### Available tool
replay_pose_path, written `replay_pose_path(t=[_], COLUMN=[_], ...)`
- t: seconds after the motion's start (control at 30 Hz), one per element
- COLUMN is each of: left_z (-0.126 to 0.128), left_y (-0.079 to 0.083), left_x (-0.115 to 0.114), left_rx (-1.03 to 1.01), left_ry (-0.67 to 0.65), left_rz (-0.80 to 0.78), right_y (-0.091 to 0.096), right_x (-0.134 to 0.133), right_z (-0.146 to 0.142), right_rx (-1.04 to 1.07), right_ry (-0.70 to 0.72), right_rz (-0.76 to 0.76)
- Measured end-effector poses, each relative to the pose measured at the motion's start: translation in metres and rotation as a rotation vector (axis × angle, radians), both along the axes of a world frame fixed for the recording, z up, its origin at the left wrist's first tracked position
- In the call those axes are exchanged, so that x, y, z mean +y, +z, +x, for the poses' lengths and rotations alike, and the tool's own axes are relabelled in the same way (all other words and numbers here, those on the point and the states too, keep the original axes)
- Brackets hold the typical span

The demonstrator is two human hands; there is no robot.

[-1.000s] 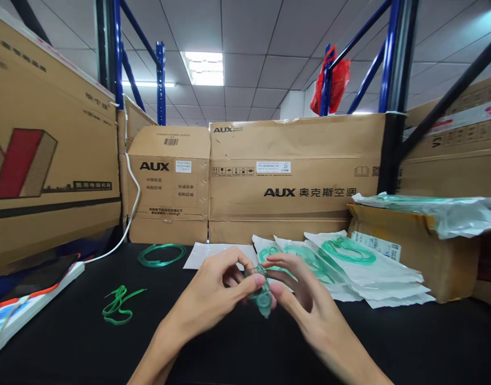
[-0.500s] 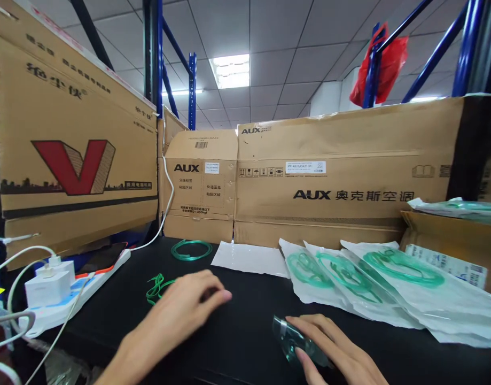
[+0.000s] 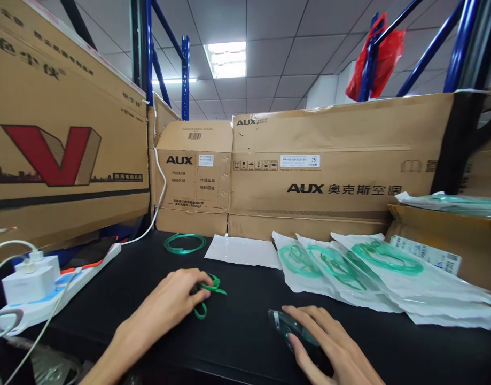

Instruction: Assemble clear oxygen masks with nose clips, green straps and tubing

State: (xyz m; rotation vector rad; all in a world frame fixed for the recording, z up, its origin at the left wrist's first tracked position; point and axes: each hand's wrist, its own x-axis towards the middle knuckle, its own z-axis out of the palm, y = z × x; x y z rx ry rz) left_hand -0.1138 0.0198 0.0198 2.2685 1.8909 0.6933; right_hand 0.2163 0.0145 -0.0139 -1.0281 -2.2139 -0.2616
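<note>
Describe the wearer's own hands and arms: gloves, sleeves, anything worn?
The left hand and right hand are both bare, with no gloves or rings visible. The left forearm shows no sleeve, watch or band. The right arm is mostly out of frame, so any sleeve there can't be judged.

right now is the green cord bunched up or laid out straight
Bunched up: the green cord shows loops beside the left hand.

Forward, downward head view across tabletop (image 3: 237, 326)
</note>
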Motion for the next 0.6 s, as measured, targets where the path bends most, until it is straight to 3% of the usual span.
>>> replay_pose_path(t=[0.1,0.2,0.33,0.43,0.6], left_z=[0.042,0.062,0.066,0.063,0.061], left_y=[0.006,0.007,0.007,0.008,0.008], left_x=[-0.005,-0.010,-0.010,-0.011,-0.011], left_rx=[-0.052,-0.062,-0.064,-0.065,-0.056], left_ry=[-0.187,-0.250,-0.233,-0.230,-0.197], left_rz=[-0.006,-0.027,-0.045,-0.050,-0.052], right_y=[0.005,0.009,0.021,0.026,0.012], right_x=[0.004,0.004,-0.007,-0.014,-0.004], right_z=[0.012,0.022,0.010,-0.014,-0.043], right_rx=[-0.033,-0.046,-0.090,-0.211,-0.285], right_ry=[-0.076,-0.111,-0.013,0.087,0.095], right_rz=[-0.006,-0.007,0.120,0.121,0.130])
